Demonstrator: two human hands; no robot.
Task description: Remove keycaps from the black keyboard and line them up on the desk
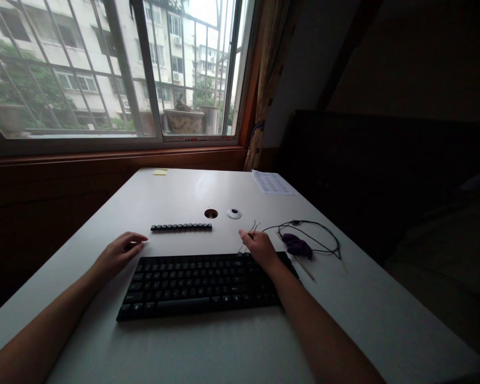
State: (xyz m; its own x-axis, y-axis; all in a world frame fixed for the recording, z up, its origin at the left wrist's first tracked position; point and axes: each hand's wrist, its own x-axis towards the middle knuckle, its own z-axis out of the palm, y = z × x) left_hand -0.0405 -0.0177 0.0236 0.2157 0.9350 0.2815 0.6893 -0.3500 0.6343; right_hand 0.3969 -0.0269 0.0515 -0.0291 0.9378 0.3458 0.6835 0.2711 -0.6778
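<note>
A black keyboard point(184, 282) lies across the white table in front of me. My right hand point(261, 246) is over its upper right part, closed on a thin wire keycap puller point(255, 226). Wire ends stick out above and below the fingers, the lower ones close to the keyboard's top edge. A line of loose black keycaps point(181, 227) stands behind the keyboard. My left hand point(125, 248) rests on the table left of that line, fingers loosely bent, thumb apart, holding nothing. My right forearm hides part of the keyboard's right end.
A coiled black cable point(338, 242), a dark purple cloth point(296, 246) and a thin stick point(305, 268) lie on the right. Farther back are a cable hole point(211, 213), its white cover point(234, 214), printed paper point(274, 183) and yellow sticky notes point(160, 172).
</note>
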